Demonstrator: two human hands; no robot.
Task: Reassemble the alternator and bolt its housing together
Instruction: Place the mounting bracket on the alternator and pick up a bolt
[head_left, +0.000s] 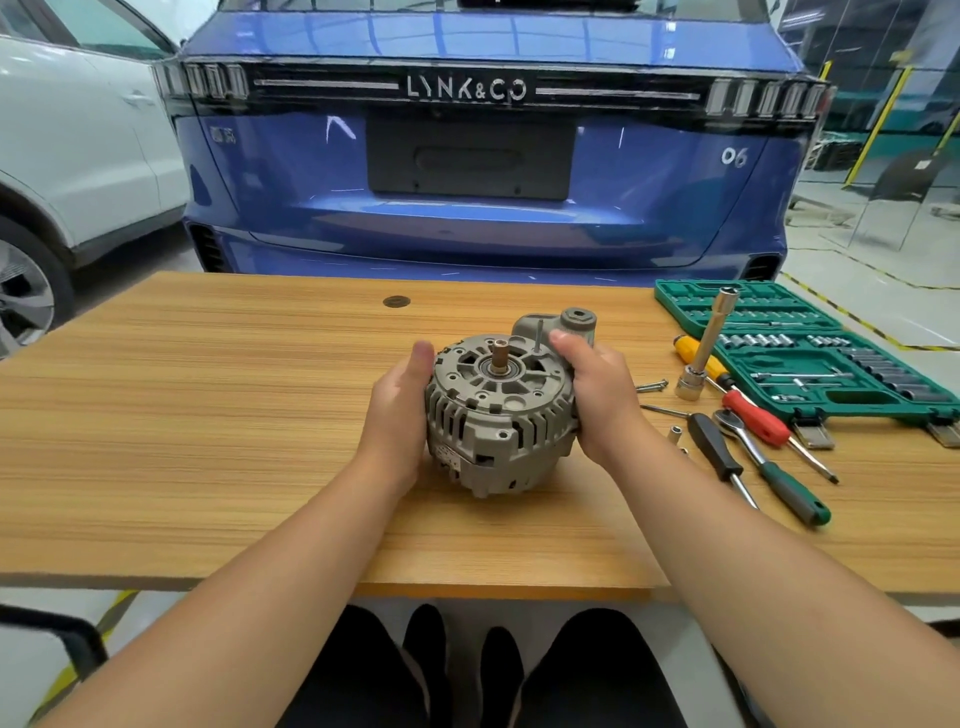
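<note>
Behind the worktop (208, 415) I see a workshop bay: a white car (78, 156) at far left and the blue tailgate of a Lynk & Co 06 (467, 171) filling the middle.

Moving in from the left, my left hand (397, 410) is cupped against the left flank of the alternator (498, 415), thumb up along the rim and the fingers hidden behind the casing, so I judge it a steadying hold, not a pinch. The alternator rests on the wood near the centre, shaft end (501, 356) pointing up, which keeps the bolt holes in the finned housing facing me. One long through-bolt (538, 338) stands upright in the far right of the housing, beside the mounting lug (576, 322); it looks dropped in but not run down, though I can't confirm the thread.

My right hand (597, 400) wraps the right side, thumb over the top edge near that bolt. Together the two hands seem to be squeezing or aligning the housing halves so the remaining bolts can pass.

To the right, more loose bolts (652, 385) lie just beside the alternator, within easy reach. Past them are a socket on a long extension (706, 343) leaning upright, a ratchet (769, 467) with a green grip, black-handled (719, 457) and red-handled (758, 418) screwdrivers, and the open green socket set (810, 348).
</note>
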